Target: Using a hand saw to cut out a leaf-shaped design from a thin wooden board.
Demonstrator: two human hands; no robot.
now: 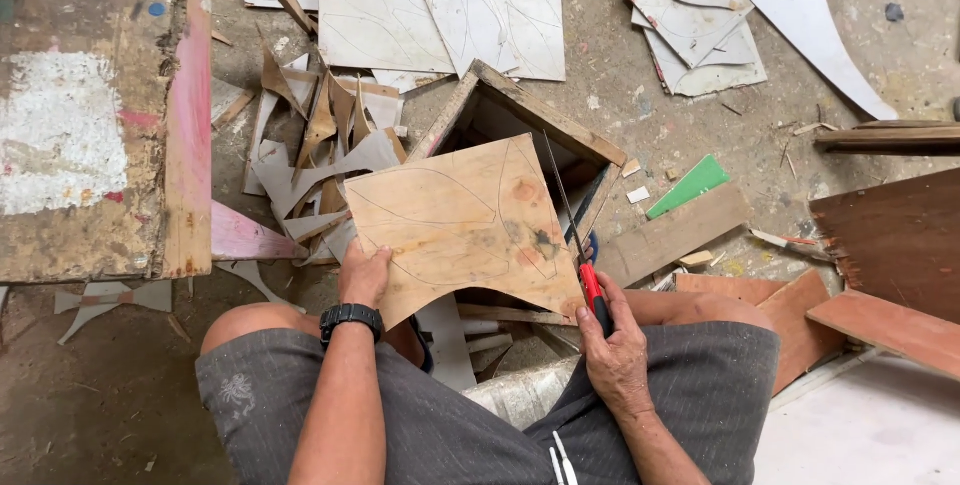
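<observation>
At frame centre, the left hand clamps fingers on the lower-left edge of a pale plywood sheet with pencilled curves; the right hand grips a red-handled thin-bladed saw at its right edge.

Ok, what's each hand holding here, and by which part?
Left hand grips the plywood sheet at its near-left edge. Right hand holds a thin-bladed saw by its red handle.
</observation>
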